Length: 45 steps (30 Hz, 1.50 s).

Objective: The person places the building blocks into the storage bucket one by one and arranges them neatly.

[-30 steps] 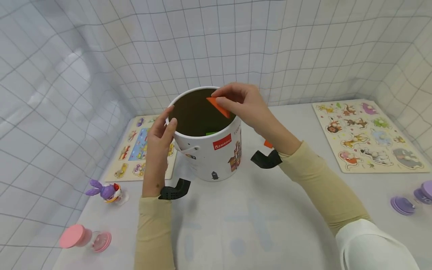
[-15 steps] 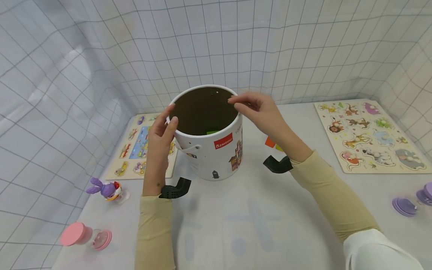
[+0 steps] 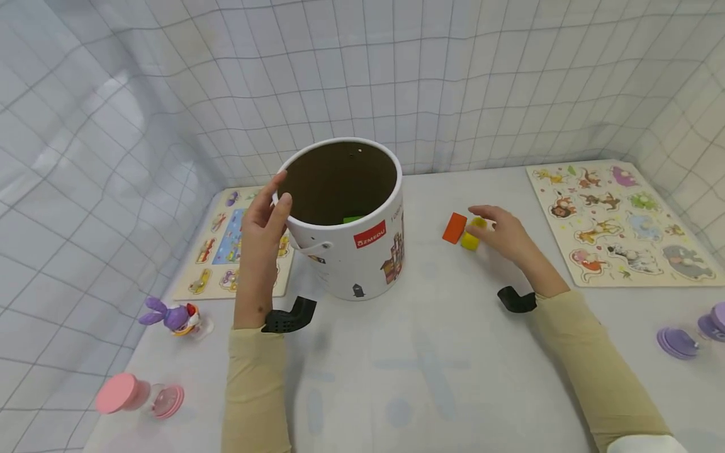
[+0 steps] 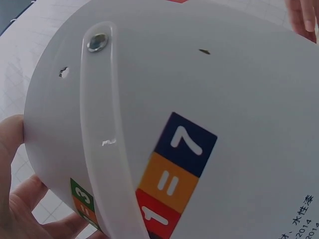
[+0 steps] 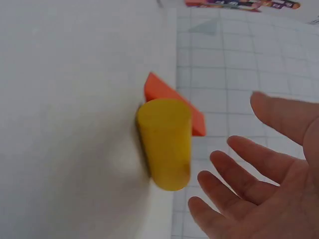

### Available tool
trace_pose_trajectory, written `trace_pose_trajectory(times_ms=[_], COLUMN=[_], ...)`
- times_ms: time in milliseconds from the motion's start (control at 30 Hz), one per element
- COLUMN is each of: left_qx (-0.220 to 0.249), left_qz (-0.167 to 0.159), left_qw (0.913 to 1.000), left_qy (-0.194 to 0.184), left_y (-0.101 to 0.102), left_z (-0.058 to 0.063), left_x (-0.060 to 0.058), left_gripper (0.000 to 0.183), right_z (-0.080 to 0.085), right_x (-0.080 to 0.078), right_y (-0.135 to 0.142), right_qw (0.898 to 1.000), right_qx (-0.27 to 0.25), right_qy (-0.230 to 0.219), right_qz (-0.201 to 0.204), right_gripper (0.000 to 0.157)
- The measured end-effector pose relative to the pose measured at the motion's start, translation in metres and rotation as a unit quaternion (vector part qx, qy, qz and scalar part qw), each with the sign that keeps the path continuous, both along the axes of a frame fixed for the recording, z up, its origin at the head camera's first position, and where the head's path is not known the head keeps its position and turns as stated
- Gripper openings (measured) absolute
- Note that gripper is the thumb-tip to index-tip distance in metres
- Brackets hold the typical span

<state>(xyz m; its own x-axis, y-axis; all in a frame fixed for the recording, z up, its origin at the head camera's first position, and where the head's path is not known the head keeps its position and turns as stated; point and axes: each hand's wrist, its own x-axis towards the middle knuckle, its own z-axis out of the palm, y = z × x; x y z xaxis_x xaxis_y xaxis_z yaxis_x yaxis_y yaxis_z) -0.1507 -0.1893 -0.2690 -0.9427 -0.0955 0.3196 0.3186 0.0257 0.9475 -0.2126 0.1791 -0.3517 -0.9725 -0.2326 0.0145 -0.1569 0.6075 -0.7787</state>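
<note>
A white bucket (image 3: 362, 264) printed with pictures stands upright on the table, its mouth facing up. My left hand (image 3: 263, 236) holds its left rim, thumb and fingers at the edge; in the left wrist view the fingers lie against the curved wall beside the white handle (image 4: 102, 124). Inside the bucket a bit of a green block (image 3: 352, 219) shows. My right hand (image 3: 504, 236) is spread and holds nothing, its fingertips close over a yellow cylinder block (image 5: 167, 144). Right beside that lies an orange block (image 3: 455, 228), partly hidden behind the cylinder in the right wrist view.
A wooden animal puzzle board (image 3: 623, 223) lies at the right; another puzzle board (image 3: 198, 258) sits partly behind the bucket. Purple lidded pieces (image 3: 678, 343) are at the right edge. A purple rabbit-eared toy (image 3: 172, 316) and a pink-lidded piece (image 3: 121, 393) stand left.
My right hand has let go of the orange triangle block over the bucket and moved right and down to the yellow cylinder block. My left hand has stayed at the rim.
</note>
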Motion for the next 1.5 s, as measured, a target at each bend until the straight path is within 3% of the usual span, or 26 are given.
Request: trace_pose_trajectory(times_ms=[133,267,733,933,1233,1500], left_qx=[0.005,0.004,0.011,0.008,0.003,0.019], left_qz=[-0.001,-0.003,-0.008,-0.004,0.001,-0.009], left_qw=[1.0000,1.0000,0.9999,0.9999,1.0000,0.9997], left_qy=[0.002,0.001,0.009,0.006,0.009,0.015], left_y=[0.000,0.001,-0.001,-0.001,-0.002,-0.001], left_z=[0.000,0.000,-0.001,-0.002,-0.002,-0.004], left_x=[0.000,0.000,-0.002,-0.002,-0.002,-0.004], left_gripper=[0.044,0.044,0.044,0.044,0.044,0.044], right_z=[-0.014,-0.022,-0.033,-0.032,-0.020,0.019], right_x=[-0.007,-0.011,-0.012,-0.010,-0.006,0.015], right_y=[0.006,0.009,0.012,0.013,0.010,-0.015], right_qw=[0.997,0.995,0.998,0.998,0.998,0.989], right_qx=[0.049,0.064,0.046,0.020,-0.024,-0.135], right_qy=[-0.050,-0.073,-0.044,-0.054,-0.053,-0.055], right_qz=[0.022,0.021,-0.010,-0.025,-0.013,0.014], right_gripper=[0.065,0.076,0.074,0.078,0.078,0.070])
